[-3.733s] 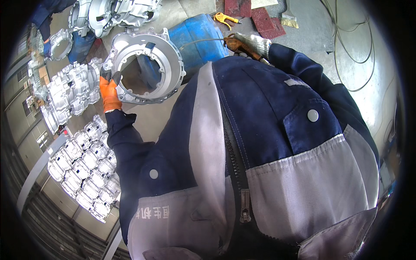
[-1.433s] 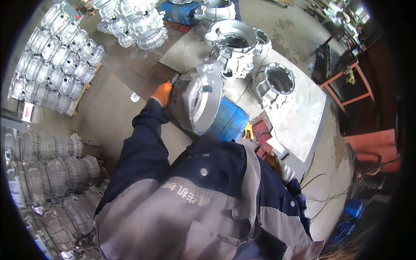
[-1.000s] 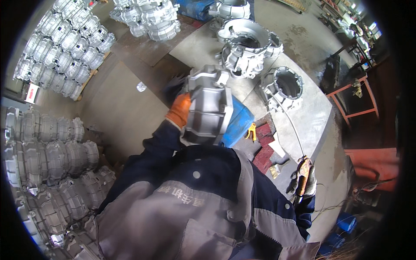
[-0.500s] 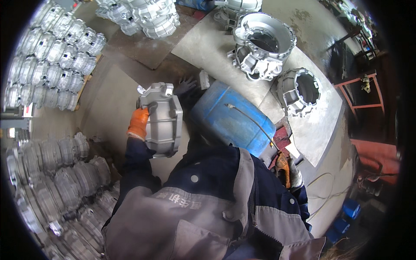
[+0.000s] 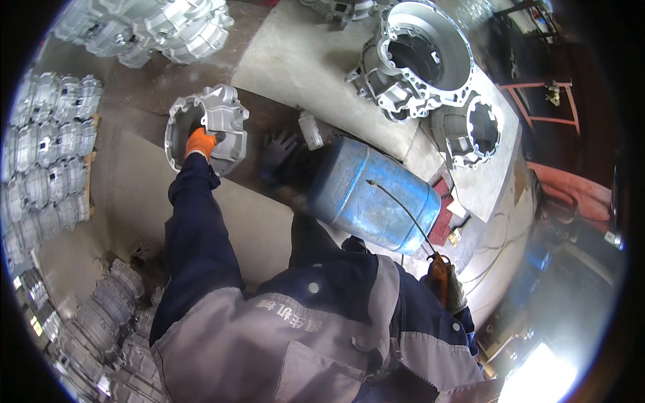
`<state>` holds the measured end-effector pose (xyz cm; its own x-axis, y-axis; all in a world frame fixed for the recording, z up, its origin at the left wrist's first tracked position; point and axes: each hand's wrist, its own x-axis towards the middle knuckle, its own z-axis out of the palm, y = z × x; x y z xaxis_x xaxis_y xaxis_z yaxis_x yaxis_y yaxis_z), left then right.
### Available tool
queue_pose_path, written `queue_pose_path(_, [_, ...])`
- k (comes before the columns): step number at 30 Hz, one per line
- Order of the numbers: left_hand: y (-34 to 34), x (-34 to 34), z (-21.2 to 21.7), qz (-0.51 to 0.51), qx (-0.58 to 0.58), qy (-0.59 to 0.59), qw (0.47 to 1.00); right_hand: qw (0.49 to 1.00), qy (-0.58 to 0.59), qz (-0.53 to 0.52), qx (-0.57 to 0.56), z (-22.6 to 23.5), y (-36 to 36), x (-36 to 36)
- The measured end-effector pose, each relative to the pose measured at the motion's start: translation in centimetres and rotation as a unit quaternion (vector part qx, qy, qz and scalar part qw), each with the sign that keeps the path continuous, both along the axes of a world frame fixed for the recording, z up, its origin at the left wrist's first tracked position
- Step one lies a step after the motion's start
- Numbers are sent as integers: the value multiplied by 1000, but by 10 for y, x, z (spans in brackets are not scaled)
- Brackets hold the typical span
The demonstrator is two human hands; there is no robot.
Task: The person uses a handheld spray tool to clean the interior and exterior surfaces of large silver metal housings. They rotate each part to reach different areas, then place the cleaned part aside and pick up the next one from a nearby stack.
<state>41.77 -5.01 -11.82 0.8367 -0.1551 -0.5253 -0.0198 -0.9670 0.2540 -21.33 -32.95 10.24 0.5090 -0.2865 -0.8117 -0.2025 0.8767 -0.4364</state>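
My left hand (image 5: 200, 142), in an orange glove, grips the rim of a small silver cast metal housing (image 5: 218, 121). The housing rests at arm's length on the dark floor, beside a pale sheet. My right hand (image 5: 445, 285), in a grey glove, hangs low at my side and is closed on an orange hand tool (image 5: 435, 269). A thin black hose (image 5: 403, 215) runs from the tool across a blue drum (image 5: 369, 195) lying on its side in front of me.
Two large round cast housings (image 5: 416, 60) (image 5: 474, 127) sit on a grey plate (image 5: 302, 60). A black glove (image 5: 279, 149) and a small bottle (image 5: 310, 129) lie near the drum. Rows of silver castings (image 5: 47, 161) line the left, with more at the top (image 5: 154, 33).
My left arm has stretched out and carried the small housing from near my chest down and away to the floor. My right hand still hangs with the orange tool.
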Motion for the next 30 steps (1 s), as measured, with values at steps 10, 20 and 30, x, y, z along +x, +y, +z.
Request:
queue_pose_path(10, [-27,-3,-146,-68,100,52,991,992,107,-56,33,16,22,21])
queue_pose_path(20, [-58,-80,-73,23,-192,-196,961,983,-57,-140,108,-2,30,-12])
queue_pose_path(30, [-103,-297,25,10,-436,-99,894,974,-184,-129,40,-44,23,-164])
